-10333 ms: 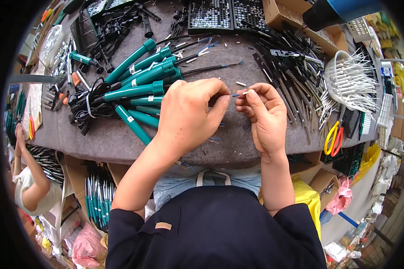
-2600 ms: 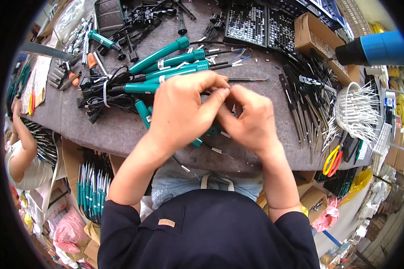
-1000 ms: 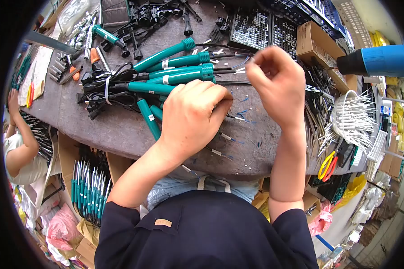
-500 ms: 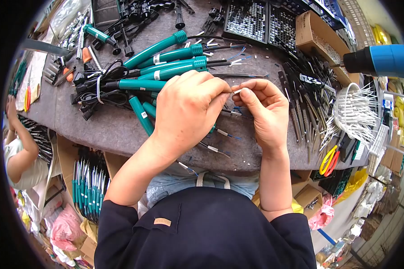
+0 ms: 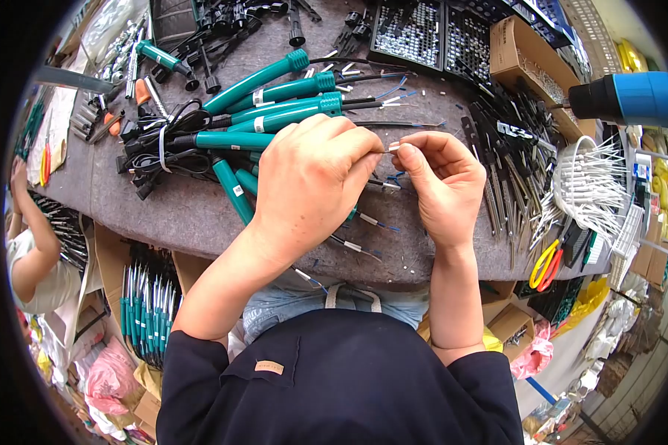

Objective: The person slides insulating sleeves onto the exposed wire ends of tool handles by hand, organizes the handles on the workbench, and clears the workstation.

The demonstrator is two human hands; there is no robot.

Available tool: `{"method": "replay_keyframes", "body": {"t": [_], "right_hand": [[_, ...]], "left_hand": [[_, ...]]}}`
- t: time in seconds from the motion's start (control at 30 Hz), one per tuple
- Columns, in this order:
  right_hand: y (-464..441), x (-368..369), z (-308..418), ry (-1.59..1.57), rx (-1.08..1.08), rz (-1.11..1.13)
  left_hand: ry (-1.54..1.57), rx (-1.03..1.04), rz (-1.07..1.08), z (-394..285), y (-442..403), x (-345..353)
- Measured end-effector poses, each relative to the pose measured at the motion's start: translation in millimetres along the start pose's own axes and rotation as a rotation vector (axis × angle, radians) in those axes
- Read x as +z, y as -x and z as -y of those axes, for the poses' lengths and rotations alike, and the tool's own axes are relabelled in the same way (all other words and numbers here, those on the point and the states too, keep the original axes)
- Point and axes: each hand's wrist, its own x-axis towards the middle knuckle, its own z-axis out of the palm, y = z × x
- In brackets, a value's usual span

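My left hand is pinched closed on a thin wire, and most of that wire is hidden behind the fingers. Facing it, my right hand pinches a small white sleeve between thumb and forefinger, close to the left fingertips. Whether the wire enters the sleeve is too small to tell. Around my left hand lie several teal tool handles with black cords, their stripped wire ends pointing right. Some wires below my hands carry white sleeves. A bundled black cable lies left of the handles.
A blue heat gun juts in from the right. Beyond are a cardboard box, black trays of small parts, a cup of white-sleeved pieces and scissors. Another person's arm shows at far left.
My right hand has shifted slightly right, away from my left fingertips, with the white sleeve in its pinch. My left hand has barely moved.
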Motion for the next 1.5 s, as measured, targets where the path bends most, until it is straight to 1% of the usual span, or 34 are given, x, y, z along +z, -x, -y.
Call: {"method": "replay_keyframes", "body": {"t": [0.3,0.4,0.6,0.8,0.97,1.1,1.2,1.3,1.4,1.5], "right_hand": [[-2,-5,2,0.091,0.041,0.034],[-1,-3,4,0.075,0.056,0.030],[0,-3,3,0.155,-0.026,0.025],[-2,0,6,0.362,-0.185,0.024],[0,-1,6,0.476,-0.156,0.056],[3,2,12,0.512,-0.094,0.093],[-1,4,4,0.497,-0.159,0.068],[-9,4,3,0.621,-0.302,0.144],[-14,9,6,0.751,-0.393,0.213],[-15,20,4,0.844,-0.459,0.213]], "left_hand": [[-0.007,0.010,0.014,1,-1,-2],[-0.013,0.024,0.016,2,-2,-1],[-0.014,0.023,0.027,2,-2,-2],[-0.068,0.049,0.059,3,-3,-6],[-0.190,0.088,0.054,8,0,-8],[-0.198,0.096,0.051,11,0,-8],[-0.168,0.086,0.059,10,0,-10],[-0.143,0.086,0.055,10,0,-12],[-0.136,0.084,0.076,12,1,-15],[-0.123,0.111,0.059,17,4,-18]]}}
